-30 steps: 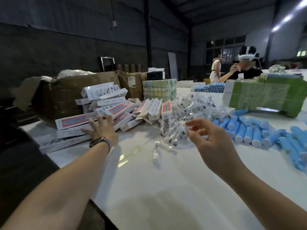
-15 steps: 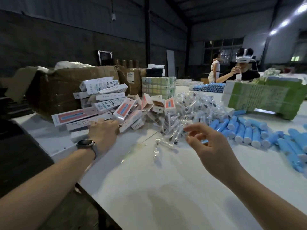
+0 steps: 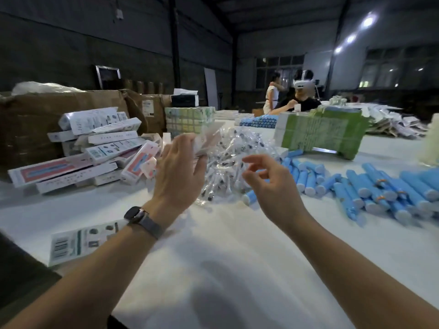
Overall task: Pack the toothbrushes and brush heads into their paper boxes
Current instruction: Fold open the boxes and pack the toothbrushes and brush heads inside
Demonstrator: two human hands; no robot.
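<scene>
White table [image 3: 237, 257]; left hand [image 3: 180, 172] fingers [image 3: 183, 143] grip raised paper box [image 3: 209, 136].

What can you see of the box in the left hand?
The box is a slim paper carton, white with a pinkish face, blurred by motion so no print is readable. The left hand holds it raised above the table, fingers over its near end, the far end tilted up and to the right. It hangs in front of the heap of bagged brush heads, apart from the stack of boxes to the left. Whether its flaps are open cannot be told. The right hand is empty and does not touch it.
</scene>
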